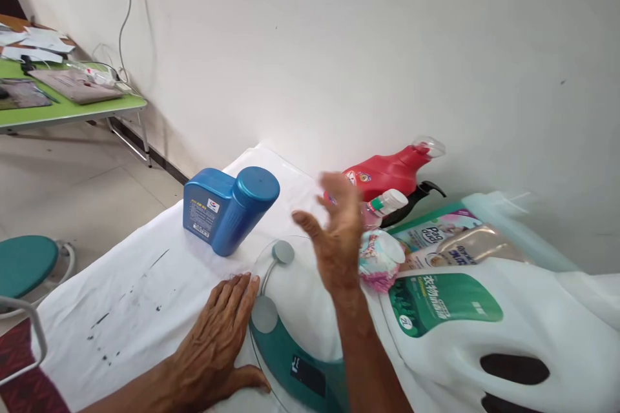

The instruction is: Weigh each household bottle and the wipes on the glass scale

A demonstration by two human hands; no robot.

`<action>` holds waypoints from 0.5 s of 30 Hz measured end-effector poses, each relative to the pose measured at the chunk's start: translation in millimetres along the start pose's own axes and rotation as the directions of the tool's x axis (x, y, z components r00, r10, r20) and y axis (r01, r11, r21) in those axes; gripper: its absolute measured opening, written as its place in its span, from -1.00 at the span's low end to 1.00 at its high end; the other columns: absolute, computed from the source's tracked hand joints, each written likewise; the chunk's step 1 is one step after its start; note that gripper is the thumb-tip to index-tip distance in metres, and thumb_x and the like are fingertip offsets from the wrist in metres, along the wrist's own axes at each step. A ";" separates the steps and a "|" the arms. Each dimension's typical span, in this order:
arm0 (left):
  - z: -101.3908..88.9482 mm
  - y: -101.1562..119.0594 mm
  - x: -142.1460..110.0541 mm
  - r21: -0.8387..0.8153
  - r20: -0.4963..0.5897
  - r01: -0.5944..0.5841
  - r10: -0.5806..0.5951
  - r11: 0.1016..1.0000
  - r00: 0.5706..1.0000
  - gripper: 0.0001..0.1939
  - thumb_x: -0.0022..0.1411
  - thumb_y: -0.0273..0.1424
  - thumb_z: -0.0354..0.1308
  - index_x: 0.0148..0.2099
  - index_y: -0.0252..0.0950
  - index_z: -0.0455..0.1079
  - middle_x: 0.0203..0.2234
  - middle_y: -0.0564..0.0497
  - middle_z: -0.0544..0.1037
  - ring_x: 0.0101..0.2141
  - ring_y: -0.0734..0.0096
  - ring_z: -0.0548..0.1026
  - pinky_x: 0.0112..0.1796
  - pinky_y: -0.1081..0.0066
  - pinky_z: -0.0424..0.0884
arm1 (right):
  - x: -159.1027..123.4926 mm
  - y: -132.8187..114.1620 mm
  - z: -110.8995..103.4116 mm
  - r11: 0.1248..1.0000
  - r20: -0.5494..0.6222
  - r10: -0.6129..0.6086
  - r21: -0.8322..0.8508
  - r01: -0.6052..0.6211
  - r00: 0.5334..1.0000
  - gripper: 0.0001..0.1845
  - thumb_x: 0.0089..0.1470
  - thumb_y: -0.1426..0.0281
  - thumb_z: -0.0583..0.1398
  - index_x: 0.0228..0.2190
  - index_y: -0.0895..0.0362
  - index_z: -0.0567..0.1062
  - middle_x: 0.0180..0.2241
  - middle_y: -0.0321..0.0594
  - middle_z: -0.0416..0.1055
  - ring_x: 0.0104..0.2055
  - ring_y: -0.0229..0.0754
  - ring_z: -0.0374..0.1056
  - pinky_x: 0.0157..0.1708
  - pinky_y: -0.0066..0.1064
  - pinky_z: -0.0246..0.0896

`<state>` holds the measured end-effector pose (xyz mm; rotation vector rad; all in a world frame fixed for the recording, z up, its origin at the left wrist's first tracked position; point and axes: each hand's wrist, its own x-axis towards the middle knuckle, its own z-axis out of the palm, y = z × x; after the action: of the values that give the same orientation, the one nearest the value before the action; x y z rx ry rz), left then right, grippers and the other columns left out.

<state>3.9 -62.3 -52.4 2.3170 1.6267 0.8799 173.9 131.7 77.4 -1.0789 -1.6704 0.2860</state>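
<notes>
My left hand lies flat on the white cloth, fingers together and stretched out, its thumb and fingertips at the edge of a glass weighing scale. The scale has a green curved panel, grey round pads and a small dark display. My right hand is raised over the scale with fingers apart and nothing in it; its fingertips are blurred. Beyond my left hand a blue bottle with a wide round cap stands on the cloth. A small bottle with a white cap and a red bottle lie behind my right hand.
On the right, a large white jug with a green label lies beside several detergent packs. The white-covered table meets a wall. At left are a green stool and a green table with papers.
</notes>
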 end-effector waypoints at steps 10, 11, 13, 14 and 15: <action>13.1 -7.9 -5.0 -0.002 -0.058 -0.040 0.040 0.999 0.998 0.40 0.13 0.38 0.12 0.58 -0.25 -0.63 0.35 -0.47 0.34 0.31 -0.37 0.36 0.18 -0.23 0.38 | -46.2 -90.5 98.2 0.731 0.406 0.266 0.506 -0.458 0.874 -0.44 -0.14 0.09 0.51 -0.15 0.04 0.54 -0.20 -0.24 0.61 -0.14 -0.05 0.53 0.01 -0.12 0.48; 12.8 -8.9 -4.6 -0.001 -0.058 -0.043 0.043 0.999 0.997 0.40 0.14 0.38 0.12 0.58 -0.25 -0.63 0.34 -0.46 0.34 0.31 -0.38 0.36 0.18 -0.24 0.37 | -46.8 -88.9 96.5 0.731 0.372 0.285 0.512 -0.451 0.883 -0.47 -0.14 0.10 0.51 -0.17 0.06 0.55 -0.21 -0.25 0.61 -0.15 -0.06 0.53 0.00 -0.14 0.48; 11.8 -10.3 -3.6 -0.008 -0.050 -0.040 0.040 0.999 0.998 0.38 0.16 0.36 0.12 0.57 -0.24 -0.64 0.35 -0.46 0.32 0.32 -0.37 0.34 0.20 -0.24 0.34 | -44.7 -85.2 86.2 0.722 0.301 0.334 0.527 -0.448 0.893 -0.51 -0.14 0.08 0.51 -0.24 0.09 0.58 -0.26 -0.24 0.62 -0.20 -0.07 0.54 -0.04 -0.15 0.50; 11.4 -10.5 -3.2 -0.016 -0.042 -0.037 0.037 0.999 0.998 0.38 0.16 0.36 0.13 0.57 -0.23 -0.64 0.36 -0.45 0.31 0.33 -0.36 0.33 0.22 -0.24 0.31 | -42.0 -83.4 77.4 0.721 0.253 0.357 0.537 -0.438 0.899 -0.51 -0.15 0.07 0.51 -0.27 0.11 0.59 -0.28 -0.24 0.62 -0.23 -0.07 0.55 -0.07 -0.15 0.51; 11.2 -10.7 -3.0 -0.026 -0.029 -0.036 0.035 0.999 0.999 0.39 0.15 0.36 0.13 0.57 -0.23 -0.64 0.37 -0.45 0.30 0.34 -0.36 0.32 0.23 -0.25 0.29 | -38.6 -81.7 66.1 0.731 0.187 0.372 0.544 -0.412 0.909 -0.51 -0.16 0.07 0.51 -0.29 0.12 0.59 -0.29 -0.24 0.62 -0.26 -0.07 0.55 -0.10 -0.14 0.53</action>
<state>1.0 -58.8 -67.5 2.3331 1.5800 0.9407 76.0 77.3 79.9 -0.9431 -1.2552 1.0491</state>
